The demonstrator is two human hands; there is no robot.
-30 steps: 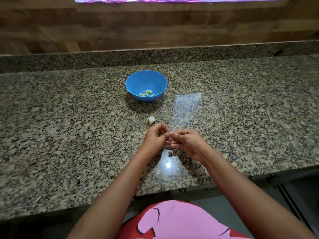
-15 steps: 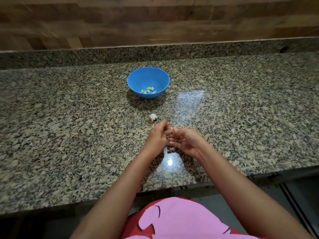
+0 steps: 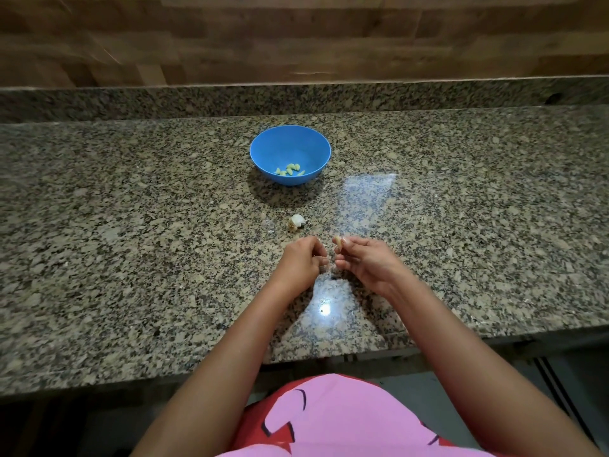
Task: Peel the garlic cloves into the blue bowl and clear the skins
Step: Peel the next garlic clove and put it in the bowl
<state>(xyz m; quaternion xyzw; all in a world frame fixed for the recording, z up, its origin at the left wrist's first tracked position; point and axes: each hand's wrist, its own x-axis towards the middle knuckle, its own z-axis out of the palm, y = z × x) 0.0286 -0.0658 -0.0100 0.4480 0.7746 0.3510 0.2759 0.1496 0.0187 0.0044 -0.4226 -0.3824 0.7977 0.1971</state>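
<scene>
A blue bowl (image 3: 290,150) stands on the granite counter (image 3: 131,242) with several peeled garlic cloves (image 3: 290,169) in its bottom. A white unpeeled garlic piece (image 3: 297,222) lies on the counter between the bowl and my hands. My right hand (image 3: 365,262) pinches a garlic clove (image 3: 337,240) at its fingertips. My left hand (image 3: 304,258) is beside it with fingers curled; a thin bit of skin seems pinched in them, but it is too small to be sure. Small skin scraps (image 3: 333,277) lie under the hands.
A raised granite ledge (image 3: 296,97) and a wooden wall (image 3: 296,37) run along the back. The counter's front edge (image 3: 329,354) is close to my body. A bright light reflection sits on the counter below my hands.
My hands were joined on the clove; now they have come apart, the right keeping the clove and the left pulled slightly away. The camera view has tilted down a little.
</scene>
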